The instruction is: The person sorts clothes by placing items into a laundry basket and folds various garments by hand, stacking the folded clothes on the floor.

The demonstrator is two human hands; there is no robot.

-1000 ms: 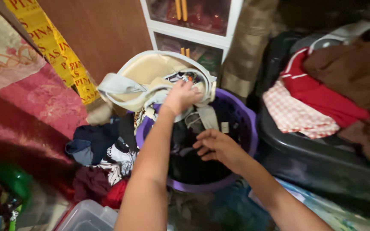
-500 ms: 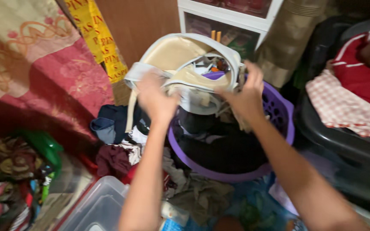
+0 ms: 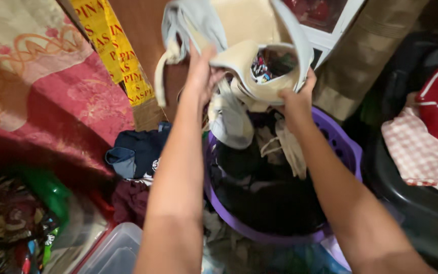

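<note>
Cream-and-grey padded baby carrier, being held up above a purple laundry basket, its straps dangling toward the dark clothes lying inside. The left hand is gripping the carrier's left side with fingers closed on the fabric, while the right hand is pinching its lower right edge, fingers curled tight. A navy garment is lying just left of the basket beside a red patterned cloth, and a red-checked cloth is resting on a dark bin at right.
</note>
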